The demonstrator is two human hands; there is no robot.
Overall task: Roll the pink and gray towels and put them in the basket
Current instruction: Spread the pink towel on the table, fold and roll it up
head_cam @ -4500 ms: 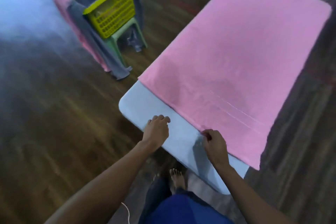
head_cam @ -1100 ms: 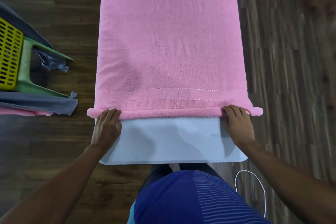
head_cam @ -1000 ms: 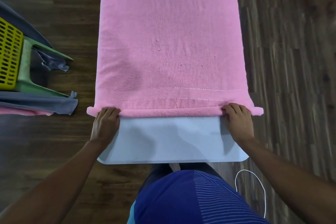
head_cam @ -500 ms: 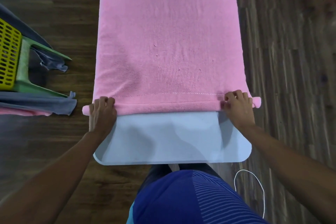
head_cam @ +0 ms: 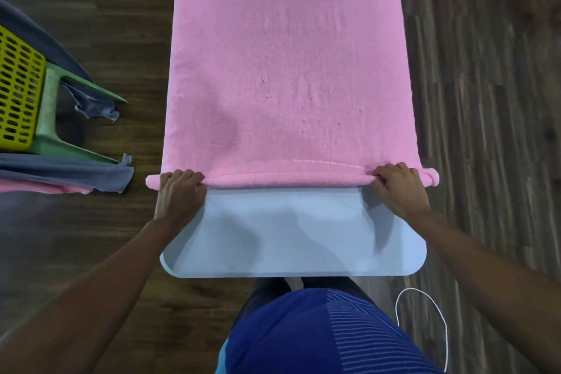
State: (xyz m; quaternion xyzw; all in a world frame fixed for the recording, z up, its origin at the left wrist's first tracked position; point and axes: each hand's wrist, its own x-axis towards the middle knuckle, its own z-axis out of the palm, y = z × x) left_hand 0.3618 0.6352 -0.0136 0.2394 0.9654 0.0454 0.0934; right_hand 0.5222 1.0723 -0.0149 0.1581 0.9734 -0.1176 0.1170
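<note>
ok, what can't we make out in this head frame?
Head view only:
pink towel: far end cut off by top edge.
basket: mostly past left edge, inside unseen.
gray towel: extent cut by left edge.
left hand, right hand: fingertips hidden under curled fingers.

The pink towel (head_cam: pixel 288 70) is fuzzy matt cloth. The table (head_cam: pixel 291 237) looks smooth; the basket (head_cam: pixel 18 91) is perforated plastic on a wood-grain floor (head_cam: pixel 485 100).

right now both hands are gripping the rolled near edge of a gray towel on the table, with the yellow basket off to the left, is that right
Not quite: the towel is pink, not gray. The head view shows the left hand and right hand gripping the rolled near edge of the pink towel on the table, with the yellow basket off to the left.
</note>
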